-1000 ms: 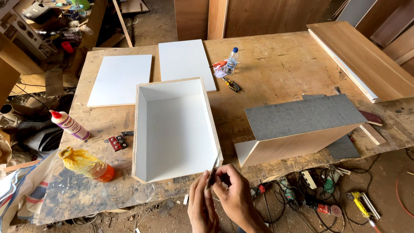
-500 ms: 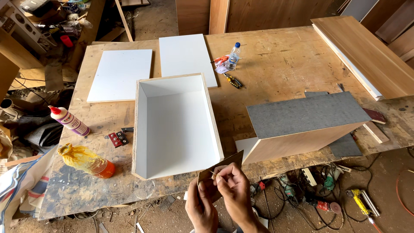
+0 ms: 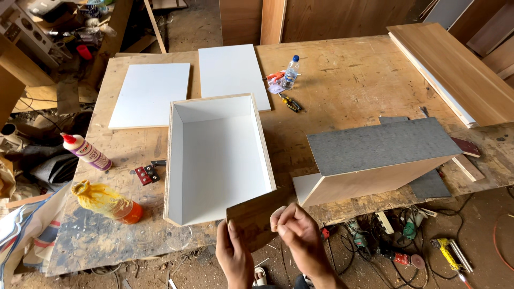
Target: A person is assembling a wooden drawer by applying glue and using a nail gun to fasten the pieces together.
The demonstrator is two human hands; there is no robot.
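Head view looks down on a long plywood counter (image 3: 348, 80) scarred with glue and paint. Largest on it is the open white-lined box (image 3: 217, 158), lying on its back with its near edge at the counter's front lip. To its right a second box (image 3: 375, 160) lies tilted, its grey back panel upward. Behind the open box two white panels (image 3: 150, 93) lie flat, side by side. Smaller things: a yellow-wrapped bottle (image 3: 104, 202) and a white glue bottle (image 3: 85, 152) at the left, a clear water bottle (image 3: 290, 71) at the back, and a small red part (image 3: 143, 175) just beside the open box.

At the front edge both hands share a thin dark brown sheet piece (image 3: 256, 217), held in the air just below the open box's near right corner. The left hand (image 3: 234, 256) has fingers and thumb closed on its lower left edge; the right hand (image 3: 300, 235) pinches its right edge, fingertips pressed together on it.

Such a thin piece likely flexes, so a grip at opposite edges, as here, seems wise. Keeping it flat and its edges square to the box wall should help, and pinching lightly would avoid creasing or cracking it.
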